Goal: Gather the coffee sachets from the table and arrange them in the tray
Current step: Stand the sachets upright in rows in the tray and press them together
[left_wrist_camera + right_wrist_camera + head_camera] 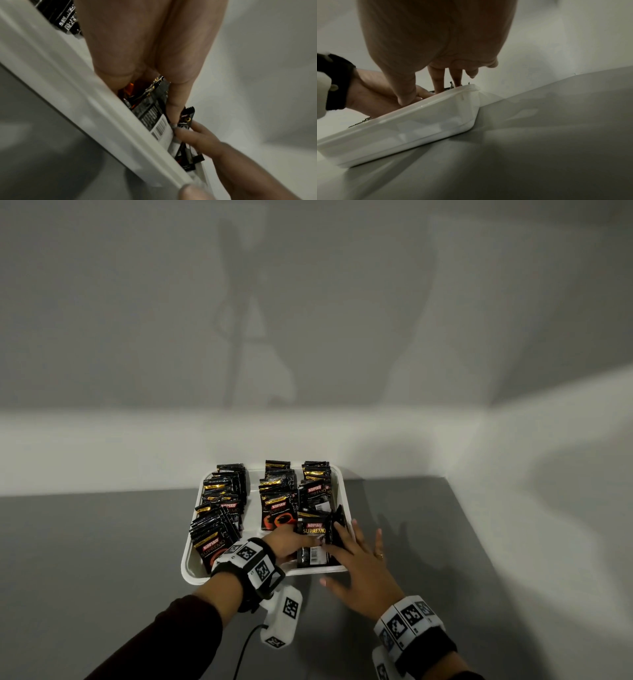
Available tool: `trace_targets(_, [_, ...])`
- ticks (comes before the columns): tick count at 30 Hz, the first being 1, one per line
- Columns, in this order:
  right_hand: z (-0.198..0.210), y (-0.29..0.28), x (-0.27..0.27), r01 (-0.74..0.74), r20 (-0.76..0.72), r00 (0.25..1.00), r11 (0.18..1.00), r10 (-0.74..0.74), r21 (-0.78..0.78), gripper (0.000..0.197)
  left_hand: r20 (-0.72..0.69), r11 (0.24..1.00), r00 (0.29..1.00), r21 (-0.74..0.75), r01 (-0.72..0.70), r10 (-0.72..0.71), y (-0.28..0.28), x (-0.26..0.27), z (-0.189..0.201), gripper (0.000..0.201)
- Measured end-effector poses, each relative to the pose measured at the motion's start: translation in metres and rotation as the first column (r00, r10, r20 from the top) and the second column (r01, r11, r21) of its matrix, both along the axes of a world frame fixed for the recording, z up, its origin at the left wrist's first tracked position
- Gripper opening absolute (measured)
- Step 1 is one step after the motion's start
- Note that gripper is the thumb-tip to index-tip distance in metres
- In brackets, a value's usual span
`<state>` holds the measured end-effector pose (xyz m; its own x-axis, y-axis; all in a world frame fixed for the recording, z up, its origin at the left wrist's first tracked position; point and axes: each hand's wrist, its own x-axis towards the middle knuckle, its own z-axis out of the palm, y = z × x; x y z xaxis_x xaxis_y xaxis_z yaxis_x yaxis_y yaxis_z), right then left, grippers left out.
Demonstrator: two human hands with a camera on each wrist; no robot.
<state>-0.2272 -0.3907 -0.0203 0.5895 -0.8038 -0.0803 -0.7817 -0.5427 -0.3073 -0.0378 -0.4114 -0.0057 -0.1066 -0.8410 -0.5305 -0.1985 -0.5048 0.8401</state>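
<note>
A white tray [187, 559] on the grey table holds three rows of black coffee sachets [219, 508]. My left hand [286, 544] reaches into the near right part of the tray. Its thumb [173, 108] and fingers pinch a small upright bunch of sachets [313, 530]. One sachet [310, 554] lies flat below them, barcode up. My right hand [359, 559] lies over the tray's near right corner, fingers straight and spread, its fingertips [197, 132] pressing the bunch from the right. The right wrist view shows the tray's outer wall [419, 121], while the left hand's fingertips are hidden.
A white tagged device [282, 621] with a black cable lies on the table just in front of the tray, under my left wrist. The white wall [308, 440] stands right behind the tray. Grey tabletop [428, 525] stretches to the right and left.
</note>
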Motion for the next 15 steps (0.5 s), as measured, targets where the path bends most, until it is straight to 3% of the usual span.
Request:
trace_targets(8, [0.008,-0.012,0.004,0.104,-0.056,0.993,0.994,-0.106,-0.034,0.069,-0.091,0.999,0.995,0.021,-0.032,0.034,0.0,0.003,-0.003,0.037])
trace_targets(15, [0.007,-0.011,0.014,0.242,0.062,0.969,0.97,-0.241,-0.002,0.037,-0.107,0.992,0.987,0.005,-0.123,0.123,-0.002,-0.007,-0.003,0.032])
